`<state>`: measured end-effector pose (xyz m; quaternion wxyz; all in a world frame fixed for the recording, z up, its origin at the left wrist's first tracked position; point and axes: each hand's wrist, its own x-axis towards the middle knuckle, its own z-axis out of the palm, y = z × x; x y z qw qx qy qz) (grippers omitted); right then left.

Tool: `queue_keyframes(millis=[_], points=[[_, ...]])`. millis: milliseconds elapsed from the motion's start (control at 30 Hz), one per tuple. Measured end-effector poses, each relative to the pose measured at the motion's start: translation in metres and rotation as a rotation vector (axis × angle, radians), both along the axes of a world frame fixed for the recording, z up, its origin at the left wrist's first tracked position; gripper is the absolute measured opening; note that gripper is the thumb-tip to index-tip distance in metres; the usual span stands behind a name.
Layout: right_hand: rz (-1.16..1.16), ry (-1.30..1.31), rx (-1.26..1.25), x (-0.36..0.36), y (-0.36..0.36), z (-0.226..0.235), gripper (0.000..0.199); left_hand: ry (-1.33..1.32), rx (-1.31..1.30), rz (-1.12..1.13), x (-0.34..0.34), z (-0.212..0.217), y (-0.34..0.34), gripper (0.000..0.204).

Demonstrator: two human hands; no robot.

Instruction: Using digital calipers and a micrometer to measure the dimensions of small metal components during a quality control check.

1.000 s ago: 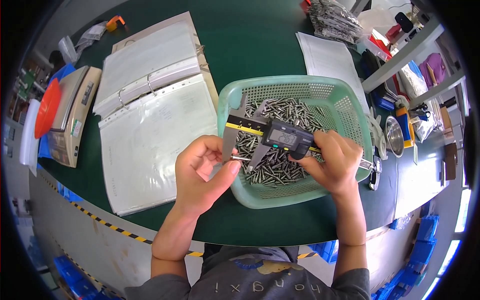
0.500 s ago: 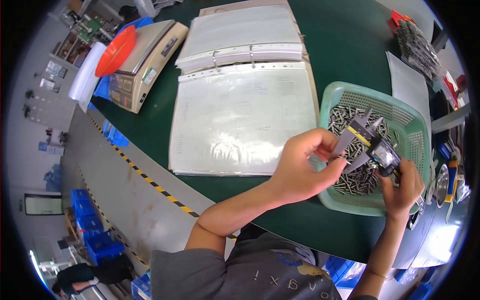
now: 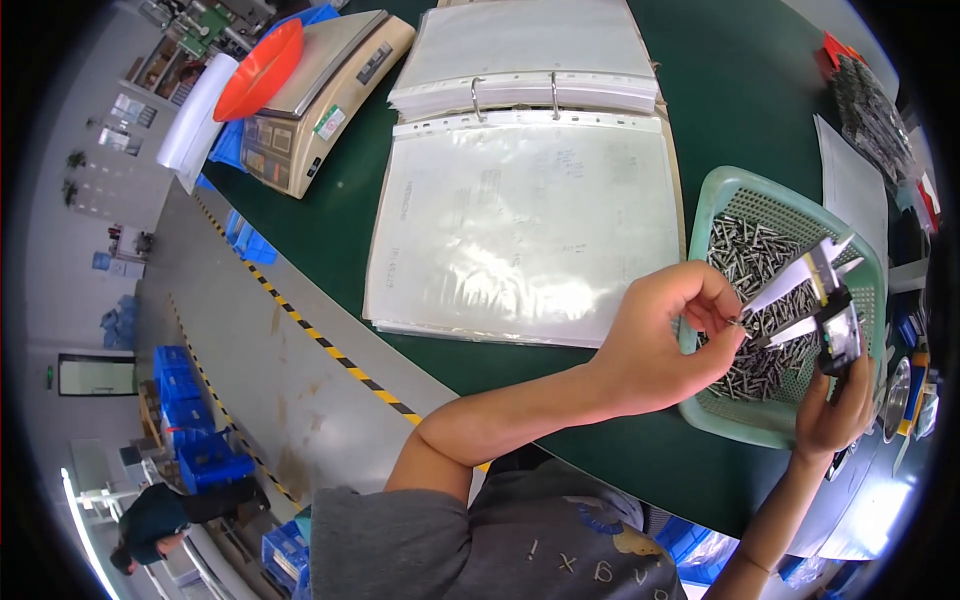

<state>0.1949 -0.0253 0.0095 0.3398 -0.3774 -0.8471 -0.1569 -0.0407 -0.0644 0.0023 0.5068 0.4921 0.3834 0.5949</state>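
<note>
My left hand point(image 3: 665, 338) is closed in a pinch over the near left part of a green plastic basket point(image 3: 738, 425). Between thumb and forefinger sits a small metal pin point(image 3: 739, 324), mostly covered by the fingertips. A digital caliper point(image 3: 838, 325) is in the grip of my right hand point(image 3: 838, 405), at the basket's right side. Its long jaws stand apart and point left toward the pin; whether they touch it I cannot tell. Many loose metal pins point(image 3: 745, 250) lie beneath both hands in the basket.
An open ring binder point(image 3: 520, 230) with sleeved pages lies left of the basket on the green table point(image 3: 735, 60). Farther left stands a weighing scale point(image 3: 320, 100) with an orange dish point(image 3: 260, 70). A bag of dark parts point(image 3: 875, 120) rests at far right. Beyond the aisle, a person point(image 3: 160, 520) bends over.
The whole view has shifted, so the table's things appear farther right. The caliper has turned in my right hand, its display now seen more edge-on. My left hand keeps its pinch.
</note>
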Motion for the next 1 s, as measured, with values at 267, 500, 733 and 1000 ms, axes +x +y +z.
queue_keyframes(millis=[267,500,733,1000], points=[[-0.038,0.043,-0.049,0.0026,-0.0011,-0.0017,0.036,0.006,0.036,0.028,0.0022,-0.0024,-0.0001,0.015],[0.003,0.068,-0.088,-0.0005,-0.0017,0.0006,0.037,0.039,0.061,0.048,0.0041,-0.0025,-0.0015,0.014],[0.01,0.079,-0.085,-0.0009,-0.0024,-0.0001,0.036,0.057,0.079,0.061,0.0052,-0.0025,-0.0013,0.014],[-0.001,0.093,-0.129,0.0018,-0.0044,-0.0024,0.036,0.033,0.09,0.103,0.0082,-0.0023,-0.0008,0.012]])
